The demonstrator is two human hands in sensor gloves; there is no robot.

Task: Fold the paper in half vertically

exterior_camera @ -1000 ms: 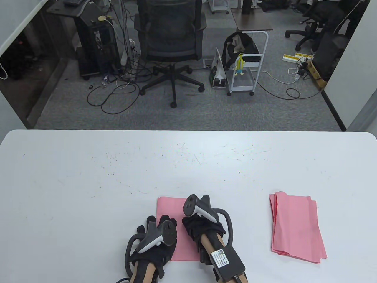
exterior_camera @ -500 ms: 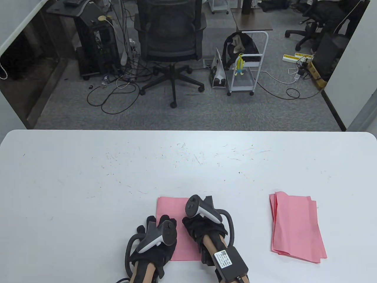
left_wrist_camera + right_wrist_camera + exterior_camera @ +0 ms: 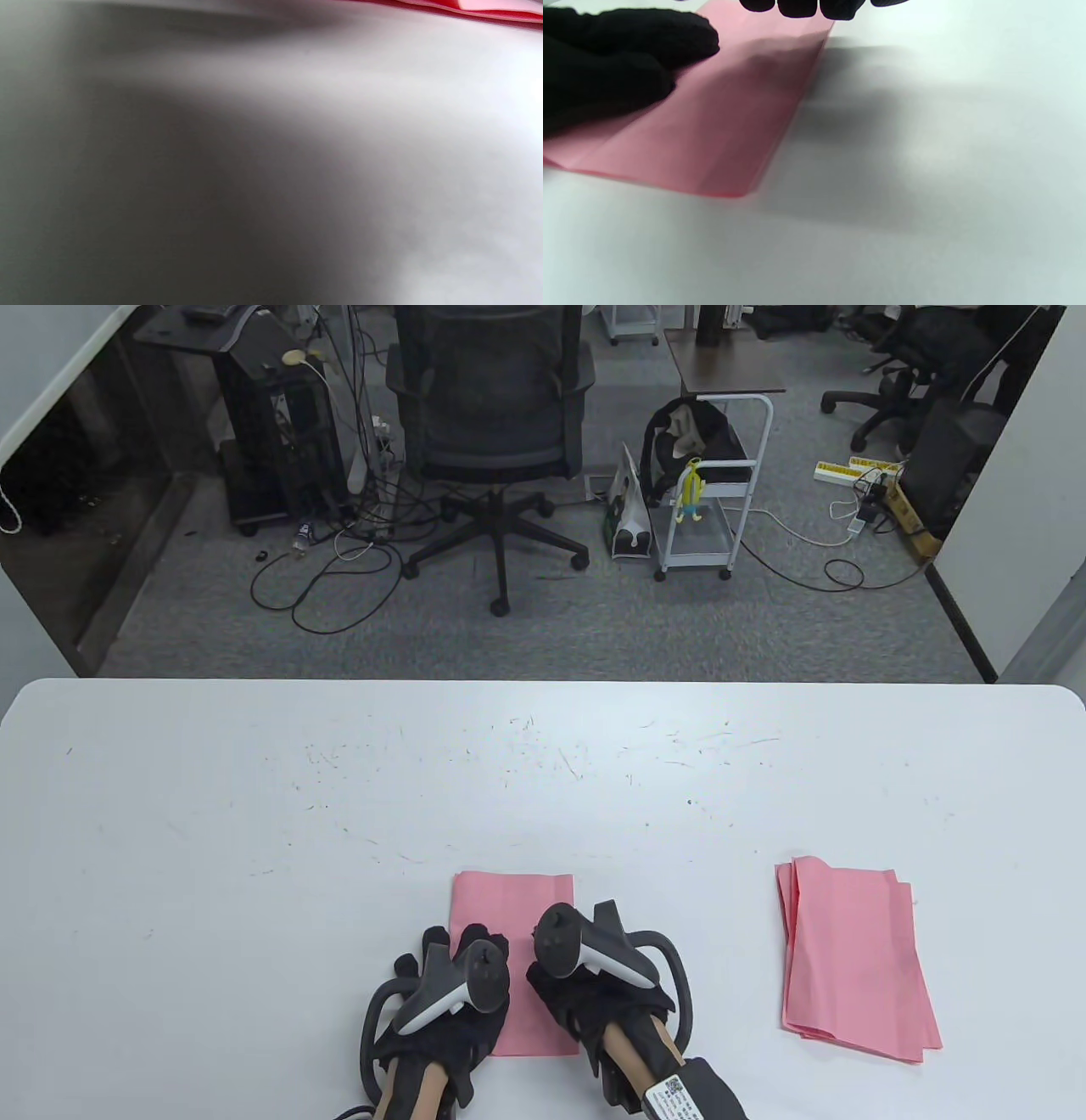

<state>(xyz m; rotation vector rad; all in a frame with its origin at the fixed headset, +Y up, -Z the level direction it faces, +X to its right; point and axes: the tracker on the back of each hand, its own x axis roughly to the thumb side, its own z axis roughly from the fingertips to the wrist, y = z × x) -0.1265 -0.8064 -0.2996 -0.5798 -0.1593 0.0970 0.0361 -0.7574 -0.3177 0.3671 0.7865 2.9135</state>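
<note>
A pink paper (image 3: pixel 509 903) lies folded into a narrow upright rectangle near the table's front edge. My left hand (image 3: pixel 450 984) rests flat on its near left part, fingers spread. My right hand (image 3: pixel 585 993) presses on the paper's right edge, near the front. In the right wrist view the paper (image 3: pixel 721 127) lies flat, with my right fingertips (image 3: pixel 797 6) on its far edge and a black gloved finger (image 3: pixel 619 55) on its left part. The left wrist view is blurred and shows only a strip of the paper (image 3: pixel 488 10) at the top right.
A stack of several pink sheets (image 3: pixel 857 959) lies on the white table (image 3: pixel 254 814) to the right of my right hand. An office chair (image 3: pixel 492 432) and a small cart (image 3: pixel 713 492) stand on the floor beyond the far edge.
My right hand has slid toward me along the paper's right edge, uncovering the far right corner. My left hand and the paper have not moved.
</note>
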